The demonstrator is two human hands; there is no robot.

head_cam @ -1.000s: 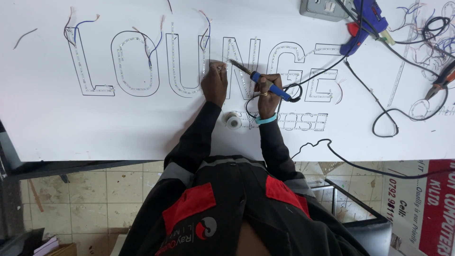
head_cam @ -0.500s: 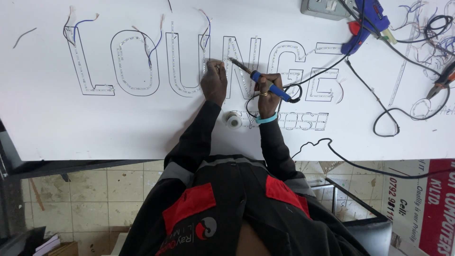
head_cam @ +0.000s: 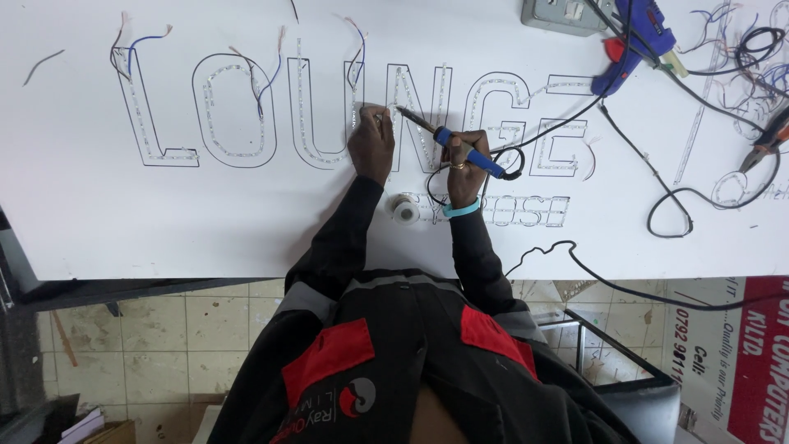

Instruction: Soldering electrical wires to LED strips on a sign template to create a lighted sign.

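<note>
My left hand (head_cam: 371,145) rests on the white sign board (head_cam: 164,214), pinching a thin wire end against an LED strip that lines a large outlined letter (head_cam: 415,123). My right hand (head_cam: 466,158), with a teal wristband, grips a blue-handled soldering iron (head_cam: 460,146). Its metal tip points left and sits just beside my left fingertips. A small spool of solder (head_cam: 405,210) lies on the board between my forearms.
A blue glue gun (head_cam: 637,37) and a grey socket box (head_cam: 559,12) lie at the back right. Pliers (head_cam: 768,140) and loose wires sit at the far right. Black cables (head_cam: 682,197) loop across the board. Tiled floor shows below the board's near edge.
</note>
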